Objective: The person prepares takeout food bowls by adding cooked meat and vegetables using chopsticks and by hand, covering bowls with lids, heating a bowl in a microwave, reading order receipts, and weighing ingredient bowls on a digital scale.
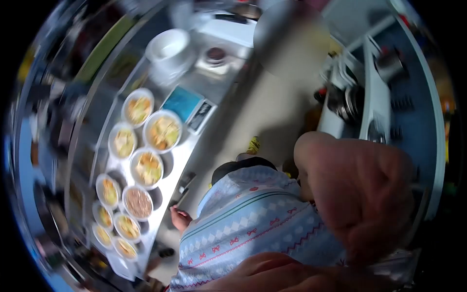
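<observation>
A large blurred hand, seemingly my right hand [360,194], fills the right of the head view close to the camera. Its fingers are smeared and folded out of sight, so I cannot tell whether it grips anything. More blurred skin crosses the bottom edge; I cannot tell which part of a hand or arm it is. My left hand [180,218] hangs small beside the light blue patterned garment [258,219], near the counter's edge, its fingers slightly apart. Nothing plainly shows in it. Left of that hand, a white bowl [137,202] holds brownish shredded food.
Several white bowls of mixed food [147,167] line the metal counter [170,168]. Beyond them are a blue-topped scale [184,103] and a stack of white bowls [168,46]. Shelves with metal pots [352,102] stand to the right. The floor [282,92] runs between.
</observation>
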`<state>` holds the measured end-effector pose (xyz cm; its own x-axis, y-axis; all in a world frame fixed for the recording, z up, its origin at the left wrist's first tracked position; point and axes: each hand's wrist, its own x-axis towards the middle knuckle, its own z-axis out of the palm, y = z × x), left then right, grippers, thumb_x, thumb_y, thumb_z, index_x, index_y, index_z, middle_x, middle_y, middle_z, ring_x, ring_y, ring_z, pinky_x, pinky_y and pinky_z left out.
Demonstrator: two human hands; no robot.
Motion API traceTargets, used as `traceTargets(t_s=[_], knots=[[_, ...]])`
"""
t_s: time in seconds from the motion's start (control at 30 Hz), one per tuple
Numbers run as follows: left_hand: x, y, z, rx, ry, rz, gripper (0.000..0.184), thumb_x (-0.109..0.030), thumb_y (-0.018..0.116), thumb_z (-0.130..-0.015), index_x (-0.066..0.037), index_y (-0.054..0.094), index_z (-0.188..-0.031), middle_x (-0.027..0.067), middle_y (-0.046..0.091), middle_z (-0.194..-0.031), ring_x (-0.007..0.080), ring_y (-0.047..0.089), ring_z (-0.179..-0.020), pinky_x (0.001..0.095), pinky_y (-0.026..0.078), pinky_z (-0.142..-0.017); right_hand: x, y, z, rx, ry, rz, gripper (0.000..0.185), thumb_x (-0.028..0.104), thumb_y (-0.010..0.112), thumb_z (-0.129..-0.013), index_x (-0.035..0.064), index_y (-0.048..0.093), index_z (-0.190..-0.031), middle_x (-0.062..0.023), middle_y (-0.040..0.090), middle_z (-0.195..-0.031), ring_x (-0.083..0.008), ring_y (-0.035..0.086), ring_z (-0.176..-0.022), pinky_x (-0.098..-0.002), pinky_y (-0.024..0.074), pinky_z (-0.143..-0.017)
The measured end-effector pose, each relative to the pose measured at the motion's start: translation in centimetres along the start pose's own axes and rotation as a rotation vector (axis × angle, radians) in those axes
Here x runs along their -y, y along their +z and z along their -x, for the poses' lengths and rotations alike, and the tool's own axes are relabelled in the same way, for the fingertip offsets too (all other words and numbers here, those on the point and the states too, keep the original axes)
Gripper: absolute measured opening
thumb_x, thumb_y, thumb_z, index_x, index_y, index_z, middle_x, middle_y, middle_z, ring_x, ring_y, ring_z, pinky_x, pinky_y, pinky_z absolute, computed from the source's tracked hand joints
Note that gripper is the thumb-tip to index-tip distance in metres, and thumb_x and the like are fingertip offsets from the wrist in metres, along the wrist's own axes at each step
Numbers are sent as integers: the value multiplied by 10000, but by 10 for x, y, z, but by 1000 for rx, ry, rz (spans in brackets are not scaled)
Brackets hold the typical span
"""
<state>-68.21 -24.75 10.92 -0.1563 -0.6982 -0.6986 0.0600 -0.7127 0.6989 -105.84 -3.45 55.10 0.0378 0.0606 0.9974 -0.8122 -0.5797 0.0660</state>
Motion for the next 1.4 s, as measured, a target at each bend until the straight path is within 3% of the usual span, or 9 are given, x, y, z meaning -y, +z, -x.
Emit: traceTargets(t_s=[0.2,0.27,0.47,0.63,0.73,0.83,1.03,1.17,1.4], knots=[[-18,254,46,482,78,-484,362,-398,456,-944,-129,421,-703,-20,359,-511,81,324,-407,234,254,-367,38,-149,-22,-81,-88,83,149,100,556,-833,129,616,-700,46,625,-684,-65,595,-645,-229,473,-617],[-17,341,65,590,107,-495,380,-407,440,-958,-133,402,-697,-27,361,-520,65,309,-424,230,253,-377,29,-202,-17,516,459,699,97,145,612,-794,150,635,-700,-1,628,-700,-145,616,-673,-281,491,-590],[20,547,126,989,114,-582,186,-268,456,-971,-112,478,-873,-38,410,-660,54,325,-502,201,258,-437,-53,-393,92,-367,1499,577,68,11,529,-872,9,596,-882,-33,542,-683,-55,512,-557,-248,428,-513],[47,715,144,1335,237,-850,364,3,512,-897,-109,429,-1232,9,459,-1250,103,504,-1006,252,464,-770,-98,-541,188,-143,1303,955,169,166,578,-879,41,645,-971,2,558,-646,-66,515,-584,-236,419,-530],[72,838,145,1394,371,-1144,87,-69,543,-908,-23,595,-961,10,594,-875,73,514,-697,222,423,-617,-94,-589,177,-322,1812,1025,253,112,515,-918,25,567,-1150,-22,612,-775,-74,557,-692,-212,461,-629],[128,974,172,1683,366,-1042,317,-282,515,-943,-22,612,-791,-42,463,-666,49,414,-596,220,336,-546,-89,-634,186,-529,1789,984,327,64,467,-925,58,503,-1250,-63,618,-901,-103,580,-777,-229,478,-605],[256,1196,320,2280,1006,-868,324,-76,618,-834,-103,585,-1155,150,517,-1235,278,471,-1179,362,372,-994,-76,-670,230,-450,1769,1354,481,-123,351,-805,90,583,-1169,-273,213,-1458,-315,170,-1390,-360,287,-1066],[373,1290,393,2386,1243,-687,221,-139,618,-839,-127,626,-1059,127,573,-1128,289,511,-1097,407,406,-936,-79,-695,256,-1007,1373,994,357,-126,407,-841,39,611,-1084,-154,239,-1482,-275,504,-1176,-354,537,-828],[523,1417,503,2490,1518,-360,159,-158,616,-805,-109,651,-953,99,613,-983,293,559,-932,391,428,-871,-137,-784,236,-1208,1432,1179,237,-21,387,-942,53,526,-1119,-107,534,-1247,-189,584,-994,-305,482,-857]])
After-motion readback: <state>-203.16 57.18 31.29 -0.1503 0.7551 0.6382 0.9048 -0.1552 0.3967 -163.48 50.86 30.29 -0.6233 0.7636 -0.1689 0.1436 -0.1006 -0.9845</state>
